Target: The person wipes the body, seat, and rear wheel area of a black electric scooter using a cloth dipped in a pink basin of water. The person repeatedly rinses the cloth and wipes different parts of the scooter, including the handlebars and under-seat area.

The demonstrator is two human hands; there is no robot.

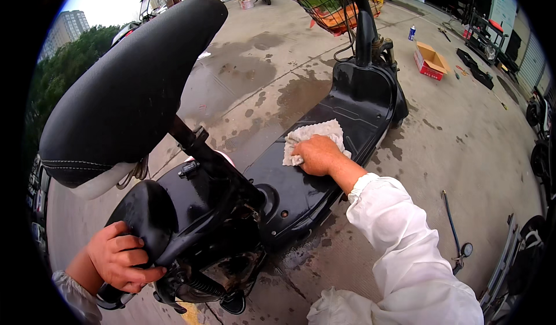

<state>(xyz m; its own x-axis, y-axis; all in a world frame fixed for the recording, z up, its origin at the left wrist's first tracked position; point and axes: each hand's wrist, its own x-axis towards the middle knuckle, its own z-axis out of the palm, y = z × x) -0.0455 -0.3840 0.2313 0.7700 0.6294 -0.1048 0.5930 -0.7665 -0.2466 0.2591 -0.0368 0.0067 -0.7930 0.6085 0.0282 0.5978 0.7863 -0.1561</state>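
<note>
A black electric scooter stands across the view, its long saddle (126,77) at the upper left and its glossy footboard (282,194) in the middle. My right hand (319,153) presses a damp, pale cloth (323,130) flat onto the footboard; the fingertips are partly tucked into the cloth. At the lower left, my left hand (126,260) rests on the black rear fender (152,220), fingers bent and a little apart, with nothing held. A wire basket (325,8) with colourful contents hangs at the scooter's front.
On the wet-patched concrete at the right are an open cardboard box (430,62), a spray can (412,32), a black tool case (475,69) and a hose with a pressure gauge (466,250). More scooters line the right edge.
</note>
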